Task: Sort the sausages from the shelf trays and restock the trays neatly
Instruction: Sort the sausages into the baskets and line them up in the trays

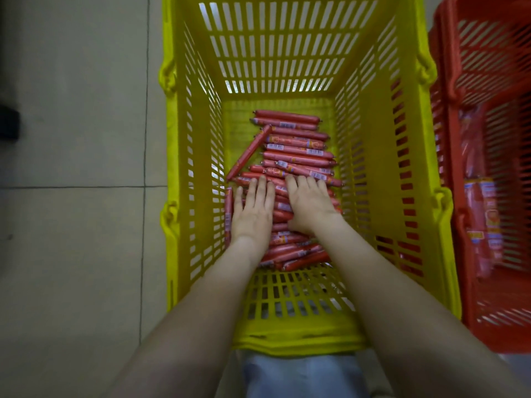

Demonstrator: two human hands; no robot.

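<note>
A deep yellow slatted basket (382, 156) fills the middle of the head view. On its floor lie many red wrapped sausages (297, 150), most stacked crosswise in a row. One sausage (249, 153) leans diagonally at the left of the pile, and another (228, 214) lies lengthwise along the left wall. My left hand (253, 211) rests flat, palm down, on the near part of the pile with fingers together. My right hand (310, 203) lies flat beside it, fingers spread over the sausages. Neither hand grips anything.
A red slatted basket (488, 67) stands close against the right side of the yellow one, with more red sausage packs (482, 219) inside. Grey floor tiles (80, 139) stretch to the left. A dark object (8, 123) sits at the far left edge.
</note>
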